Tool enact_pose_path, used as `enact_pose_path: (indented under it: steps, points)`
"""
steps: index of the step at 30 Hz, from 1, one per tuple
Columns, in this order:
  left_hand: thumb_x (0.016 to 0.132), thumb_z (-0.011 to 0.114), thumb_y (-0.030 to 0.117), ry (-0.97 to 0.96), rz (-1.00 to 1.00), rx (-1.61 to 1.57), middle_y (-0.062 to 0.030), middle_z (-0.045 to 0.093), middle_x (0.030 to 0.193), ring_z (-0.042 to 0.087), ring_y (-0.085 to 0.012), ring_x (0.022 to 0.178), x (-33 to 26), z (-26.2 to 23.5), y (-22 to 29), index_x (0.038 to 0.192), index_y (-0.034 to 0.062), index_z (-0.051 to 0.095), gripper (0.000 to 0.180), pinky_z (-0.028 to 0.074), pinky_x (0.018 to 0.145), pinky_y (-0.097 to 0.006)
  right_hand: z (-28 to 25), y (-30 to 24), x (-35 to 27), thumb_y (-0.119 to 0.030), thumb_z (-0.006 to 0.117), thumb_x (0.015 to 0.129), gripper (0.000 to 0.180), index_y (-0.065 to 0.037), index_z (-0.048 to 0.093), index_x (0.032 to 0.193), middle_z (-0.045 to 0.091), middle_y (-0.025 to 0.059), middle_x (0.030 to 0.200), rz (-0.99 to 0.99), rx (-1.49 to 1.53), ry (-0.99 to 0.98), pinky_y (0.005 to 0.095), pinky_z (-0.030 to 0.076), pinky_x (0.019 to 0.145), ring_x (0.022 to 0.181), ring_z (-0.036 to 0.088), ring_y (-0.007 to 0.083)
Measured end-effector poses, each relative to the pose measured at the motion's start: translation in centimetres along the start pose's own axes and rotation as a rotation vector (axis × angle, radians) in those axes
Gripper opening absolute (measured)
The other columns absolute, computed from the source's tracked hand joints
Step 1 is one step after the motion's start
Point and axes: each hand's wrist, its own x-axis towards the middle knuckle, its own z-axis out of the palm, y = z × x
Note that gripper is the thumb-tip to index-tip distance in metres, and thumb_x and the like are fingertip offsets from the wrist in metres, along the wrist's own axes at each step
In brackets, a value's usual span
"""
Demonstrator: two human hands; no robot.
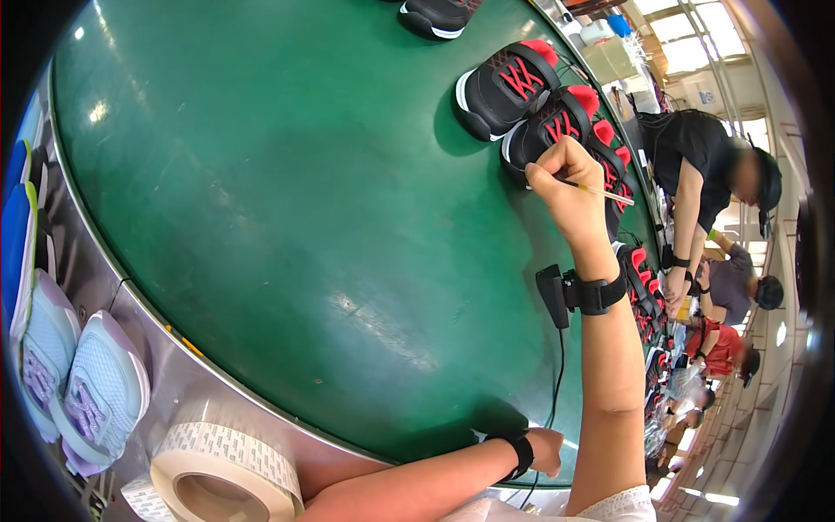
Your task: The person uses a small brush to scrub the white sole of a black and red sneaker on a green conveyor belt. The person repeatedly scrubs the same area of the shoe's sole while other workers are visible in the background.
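Note:
My right hand (570,187) is closed in a pinch round a thin stick (609,194), dark and yellow near the fingers and pale at its outer end. The hand is over the toe of a black sneaker (557,117) with red laces and red lining; whether it touches the shoe I cannot tell. Another black sneaker (509,90) of the same kind stands just beyond it. My left hand (544,451) is low at the table's near edge, beside my right forearm. Its fingers are mostly hidden. Both wrists wear black bands, the right one with a small black device and cable.
More black-and-red sneakers (642,287) line the right side of the green work surface (287,217); one sneaker (439,16) is at the far edge. Pale blue sneakers (104,391) and a tape roll (217,478) sit at left. Several people (696,165) work along the right.

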Motion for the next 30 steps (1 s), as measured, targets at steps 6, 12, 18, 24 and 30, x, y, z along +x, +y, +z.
enact_pose_path:
  steps: [6,12,18,24,30]
  points:
    - [0.065,0.062,0.026,-0.054,-0.040,0.007,-0.0210,0.058,0.096,0.056,-0.0324,0.091,0.0,-0.2,-0.2,0.100,-0.0051,0.050,0.049,0.044,0.076,-0.039,-0.6,0.7,-0.8,0.005,0.059,0.067,0.021,-0.004,0.042,0.060,0.048,-0.0008,0.061,-0.048,0.028,-0.031,0.0200,0.036,0.055,0.057,0.043,0.0050]
    - [0.067,0.062,0.026,-0.073,-0.051,-0.011,-0.0210,0.057,0.100,0.055,-0.0321,0.094,-1.2,-1.0,0.2,0.104,-0.0050,0.049,0.050,0.044,0.078,-0.038,-1.1,1.4,-1.8,0.005,0.059,0.068,0.021,-0.004,0.042,0.060,0.049,-0.0001,0.062,-0.076,0.047,-0.028,0.0207,0.037,0.056,0.059,0.044,0.0055]
    - [0.067,0.062,0.025,-0.060,-0.056,-0.027,-0.0213,0.056,0.102,0.054,-0.0319,0.097,-1.8,-1.2,0.2,0.106,-0.0050,0.048,0.051,0.043,0.080,-0.037,-1.5,2.0,-2.4,0.006,0.059,0.067,0.022,-0.003,0.040,0.059,0.048,-0.0001,0.061,-0.111,0.025,-0.021,0.0218,0.039,0.059,0.059,0.044,0.0067]
    - [0.063,0.062,0.024,0.001,-0.029,-0.031,-0.0210,0.057,0.101,0.055,-0.0315,0.095,-1.5,-0.5,-0.4,0.104,-0.0051,0.050,0.051,0.044,0.078,-0.037,-1.8,2.1,-2.9,0.006,0.059,0.066,0.023,-0.003,0.039,0.058,0.046,-0.0004,0.060,-0.128,0.007,-0.023,0.0252,0.043,0.072,0.059,0.044,0.0071]
    - [0.065,0.060,0.025,-0.012,-0.018,-0.016,-0.0215,0.055,0.105,0.053,-0.0331,0.097,-1.1,-0.1,-0.9,0.107,-0.0035,0.049,0.052,0.043,0.081,-0.037,-2.2,2.2,-3.5,0.006,0.058,0.066,0.023,-0.003,0.039,0.058,0.046,-0.0003,0.057,-0.137,-0.024,-0.034,0.0276,0.044,0.077,0.057,0.044,0.0075]
